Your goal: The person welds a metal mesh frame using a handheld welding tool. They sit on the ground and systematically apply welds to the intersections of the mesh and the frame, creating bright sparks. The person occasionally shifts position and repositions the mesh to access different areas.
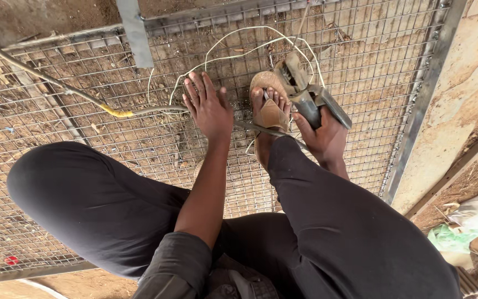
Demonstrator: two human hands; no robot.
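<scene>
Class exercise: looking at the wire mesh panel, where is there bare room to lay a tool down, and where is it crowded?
Free: the mesh panel left of the left hand, below the cable; also the strip between the right hand and the right frame bar. Crowded: between the hands, with the sandalled foot, pliers and loose wire.

From my remote seat the feed shows bright, even daylight, with no hard glare. Soft shadow pools just under the left hand [208, 108] fingers and beside the right hand [322, 138]. The wire mesh [56, 138] around the fingertips is crisp; lines bow toward the frame edges. The black trousers [112, 205] below the fingers lose detail.
</scene>
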